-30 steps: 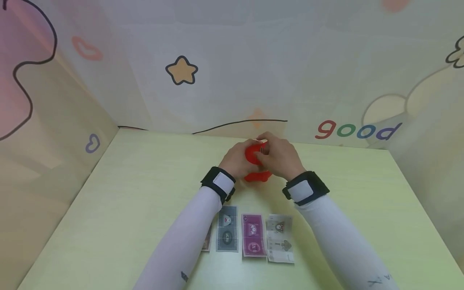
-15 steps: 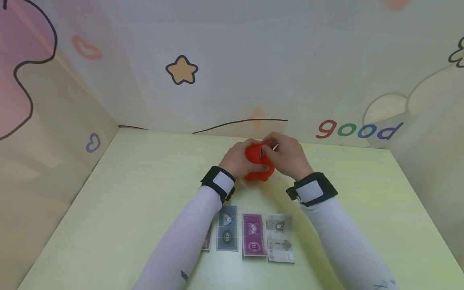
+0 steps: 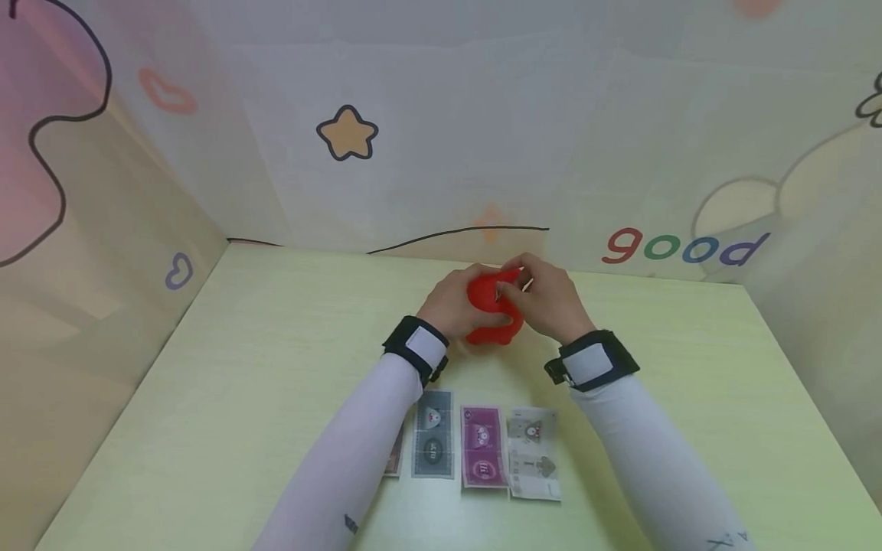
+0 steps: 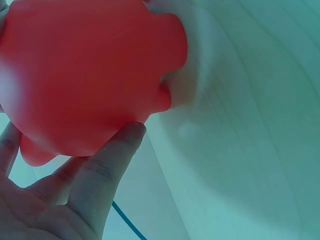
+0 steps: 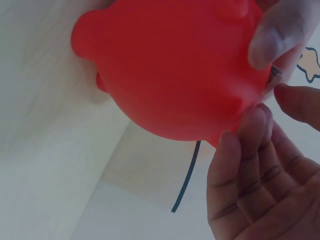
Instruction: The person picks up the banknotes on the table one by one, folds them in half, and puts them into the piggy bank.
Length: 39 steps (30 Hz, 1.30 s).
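Note:
A round red piggy bank (image 3: 485,294) with stubby feet stands near the back of the table. My left hand (image 3: 455,304) grips it from the left side, fingers behind and thumb across the near side. In the left wrist view, fingers press against the smooth red body (image 4: 80,70). At the top of the bank, my right hand (image 3: 553,302) pinches a small folded banknote (image 5: 275,75) between thumb and fingertips. Only a dark patterned edge of that note shows; the rest is hidden. The right fingertips lie right against the red surface.
A row of play banknotes lies in front: a blue-grey note (image 3: 433,435), a purple note (image 3: 483,448) and a pale note (image 3: 534,453). A brownish note (image 3: 393,458) is partly hidden under the left forearm. A printed backdrop (image 3: 441,153) rises behind the table.
My right hand has shifted slightly right and its wrist has turned, uncovering more of the piggy bank. The left hand keeps its grip in place. The notes in front have not moved.

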### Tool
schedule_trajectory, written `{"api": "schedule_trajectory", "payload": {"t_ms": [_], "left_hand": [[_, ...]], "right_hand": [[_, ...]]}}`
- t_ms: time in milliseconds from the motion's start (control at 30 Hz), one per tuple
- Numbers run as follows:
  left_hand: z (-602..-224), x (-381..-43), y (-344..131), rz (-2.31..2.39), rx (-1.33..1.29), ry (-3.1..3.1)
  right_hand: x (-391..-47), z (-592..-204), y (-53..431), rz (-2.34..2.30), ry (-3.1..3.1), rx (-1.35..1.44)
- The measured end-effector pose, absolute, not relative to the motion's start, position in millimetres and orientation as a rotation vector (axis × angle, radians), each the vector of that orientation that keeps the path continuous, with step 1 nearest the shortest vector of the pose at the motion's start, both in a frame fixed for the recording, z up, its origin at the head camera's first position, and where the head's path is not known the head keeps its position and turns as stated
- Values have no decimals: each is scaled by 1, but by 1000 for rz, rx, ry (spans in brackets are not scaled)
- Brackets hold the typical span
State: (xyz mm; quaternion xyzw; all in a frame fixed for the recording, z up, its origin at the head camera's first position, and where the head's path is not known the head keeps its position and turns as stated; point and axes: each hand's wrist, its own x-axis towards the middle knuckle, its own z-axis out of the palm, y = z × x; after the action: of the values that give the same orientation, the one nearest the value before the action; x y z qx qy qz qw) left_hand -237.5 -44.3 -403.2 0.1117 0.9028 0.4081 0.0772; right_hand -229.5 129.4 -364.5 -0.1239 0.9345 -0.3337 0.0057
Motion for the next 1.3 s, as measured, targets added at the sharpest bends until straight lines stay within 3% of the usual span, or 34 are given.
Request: {"api": "schedule_trajectory", "payload": {"t_ms": [533, 1300], "left_hand": [[-406, -238, -41, 1241, 344, 2696], [-402, -234, -45, 1278, 315, 2660]], "right_hand": [[-222, -372, 142, -1062, 2942, -371], [-178, -379, 180, -1317, 2843, -229]]}}
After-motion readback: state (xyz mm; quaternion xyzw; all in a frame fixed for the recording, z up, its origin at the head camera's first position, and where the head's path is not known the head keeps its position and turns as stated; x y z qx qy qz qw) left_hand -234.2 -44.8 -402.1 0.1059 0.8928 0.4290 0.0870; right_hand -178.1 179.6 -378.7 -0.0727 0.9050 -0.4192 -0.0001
